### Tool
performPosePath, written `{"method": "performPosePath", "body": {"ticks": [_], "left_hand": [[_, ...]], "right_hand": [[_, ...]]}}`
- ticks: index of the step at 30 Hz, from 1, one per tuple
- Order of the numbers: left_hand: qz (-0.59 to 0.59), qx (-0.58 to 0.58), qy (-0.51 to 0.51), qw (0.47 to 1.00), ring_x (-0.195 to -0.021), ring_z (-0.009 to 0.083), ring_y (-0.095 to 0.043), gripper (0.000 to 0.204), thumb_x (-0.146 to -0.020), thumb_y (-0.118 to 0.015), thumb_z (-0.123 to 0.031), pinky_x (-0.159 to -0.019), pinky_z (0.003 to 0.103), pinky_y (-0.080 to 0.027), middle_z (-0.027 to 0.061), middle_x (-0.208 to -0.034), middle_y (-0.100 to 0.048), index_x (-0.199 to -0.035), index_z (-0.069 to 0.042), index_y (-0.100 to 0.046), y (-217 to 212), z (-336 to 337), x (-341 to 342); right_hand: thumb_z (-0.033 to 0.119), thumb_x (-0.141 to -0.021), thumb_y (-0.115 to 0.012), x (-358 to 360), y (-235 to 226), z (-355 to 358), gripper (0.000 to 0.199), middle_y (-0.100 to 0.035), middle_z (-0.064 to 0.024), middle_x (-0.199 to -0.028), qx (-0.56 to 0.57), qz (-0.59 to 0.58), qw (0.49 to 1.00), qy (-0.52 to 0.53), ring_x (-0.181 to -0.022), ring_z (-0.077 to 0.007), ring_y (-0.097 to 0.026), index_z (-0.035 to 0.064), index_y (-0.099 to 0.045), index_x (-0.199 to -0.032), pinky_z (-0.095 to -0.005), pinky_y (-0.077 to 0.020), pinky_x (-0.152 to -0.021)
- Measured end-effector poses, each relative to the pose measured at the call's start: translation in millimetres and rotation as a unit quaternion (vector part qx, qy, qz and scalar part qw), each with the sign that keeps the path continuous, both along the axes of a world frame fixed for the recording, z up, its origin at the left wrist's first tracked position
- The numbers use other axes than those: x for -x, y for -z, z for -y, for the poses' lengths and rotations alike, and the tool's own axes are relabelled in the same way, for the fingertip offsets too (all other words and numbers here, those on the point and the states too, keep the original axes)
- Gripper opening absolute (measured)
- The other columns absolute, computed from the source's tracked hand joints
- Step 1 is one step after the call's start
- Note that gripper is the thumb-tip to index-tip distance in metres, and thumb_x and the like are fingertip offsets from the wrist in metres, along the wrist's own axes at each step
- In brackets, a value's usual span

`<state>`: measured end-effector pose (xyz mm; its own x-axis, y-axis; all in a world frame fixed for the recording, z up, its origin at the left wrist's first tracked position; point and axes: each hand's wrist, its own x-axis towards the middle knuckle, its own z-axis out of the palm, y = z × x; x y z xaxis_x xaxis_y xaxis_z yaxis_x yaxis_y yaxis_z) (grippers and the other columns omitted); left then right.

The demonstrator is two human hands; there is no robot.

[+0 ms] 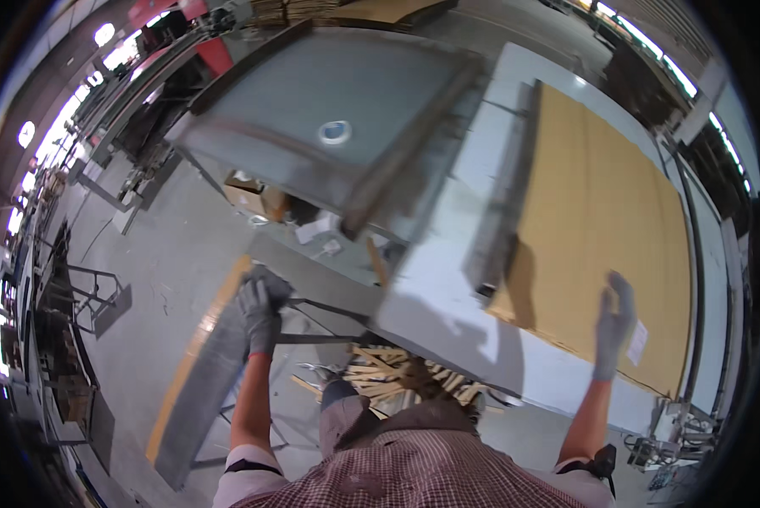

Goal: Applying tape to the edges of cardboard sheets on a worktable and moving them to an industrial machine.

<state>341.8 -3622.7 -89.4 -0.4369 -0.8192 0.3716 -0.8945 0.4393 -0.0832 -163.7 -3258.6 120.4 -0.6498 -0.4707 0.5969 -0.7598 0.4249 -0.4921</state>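
My left hand (259,315), in a grey glove, grips the upper end of a long grey panel (195,415). A tan strip (200,339) runs along the panel's left edge. To the right, my gloved right hand (614,328) is open, thumb and fingers apart, and holds nothing. It is over the near part of a large brown cardboard sheet (604,203), beside a white label (637,343); whether it touches the sheet I cannot tell. The cardboard lies on a white table (431,317), with dark, blurred metal-looking strips (500,220) along its left side.
A second table with a grey top (304,85) stands ahead, a roll of tape (335,132) on it. Open cardboard boxes (248,199) sit beneath. Many wooden strips (380,372) are piled by my legs. A metal stand (96,292) is at the left.
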Motion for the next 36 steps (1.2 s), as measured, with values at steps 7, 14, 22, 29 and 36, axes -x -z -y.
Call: {"method": "performPosePath", "body": {"ticks": [7, 14, 22, 29, 36], "left_hand": [[-0.017, -0.215, 0.147, 0.965, -0.135, 0.0439, -0.022, 0.081, -0.065, -0.068, -0.019, -0.110, 0.057, -0.014, 0.0243, -0.142, -0.030, -0.139, -0.015, -0.036, -11.5, 55.8, 16.0], [-0.011, -0.169, -0.070, 0.983, -0.135, 0.0477, -0.018, 0.075, -0.073, -0.065, -0.023, -0.109, 0.058, -0.013, 0.0251, -0.145, -0.025, -0.142, -0.017, -0.034, 20.0, 240.4, -130.1], [0.019, -0.140, -0.244, 0.959, -0.131, 0.0443, -0.027, 0.087, -0.059, -0.069, -0.013, -0.107, 0.057, -0.019, 0.0251, -0.141, -0.031, -0.139, -0.013, -0.035, 26.4, 338.3, -316.6], [-0.206, -0.242, -0.451, 0.834, -0.114, 0.0294, -0.049, 0.060, -0.074, -0.069, -0.035, -0.098, 0.040, -0.039, 0.0172, -0.123, -0.051, -0.123, -0.005, -0.054, 2.9, 386.6, -354.6], [-0.502, -0.104, -0.228, 0.828, -0.094, 0.0174, -0.059, 0.032, -0.089, -0.060, -0.015, -0.085, 0.030, -0.047, 0.0118, -0.104, -0.063, -0.117, 0.002, -0.056, -110.7, 684.8, -314.2]], "right_hand": [[0.028, -0.074, -0.067, -176.6, 97.1, 394.6, 0.067, -0.040, -0.0161, -0.139, -0.166, -0.067, 0.981, -0.079, -0.119, -0.0369, -0.045, 0.0037, -0.042, -0.132, -0.0483, -0.0385, -0.097], [0.031, -0.073, -0.063, -186.8, 151.3, 545.5, 0.064, -0.044, -0.0148, -0.133, -0.324, 0.031, 0.936, -0.130, -0.116, -0.0359, -0.048, 0.0106, -0.044, -0.130, -0.0496, -0.0432, -0.091], [0.012, -0.079, -0.055, -95.8, 228.1, 692.3, 0.048, -0.050, -0.0134, -0.130, -0.274, -0.119, 0.951, -0.077, -0.118, -0.0331, -0.047, 0.0108, -0.054, -0.126, -0.0453, -0.0417, -0.095], [0.007, -0.080, -0.052, -209.8, 166.3, 911.8, 0.035, -0.060, -0.0158, -0.111, -0.209, 0.046, 0.938, -0.272, -0.103, -0.0327, -0.057, 0.0092, -0.061, -0.114, -0.0459, -0.0450, -0.088], [0.012, -0.076, -0.054, -488.9, 188.9, 1174.8, 0.024, -0.065, -0.0085, -0.084, -0.062, -0.140, 0.798, -0.583, -0.077, -0.0274, -0.062, 0.0094, -0.066, -0.096, -0.0428, -0.0481, -0.068]]}}
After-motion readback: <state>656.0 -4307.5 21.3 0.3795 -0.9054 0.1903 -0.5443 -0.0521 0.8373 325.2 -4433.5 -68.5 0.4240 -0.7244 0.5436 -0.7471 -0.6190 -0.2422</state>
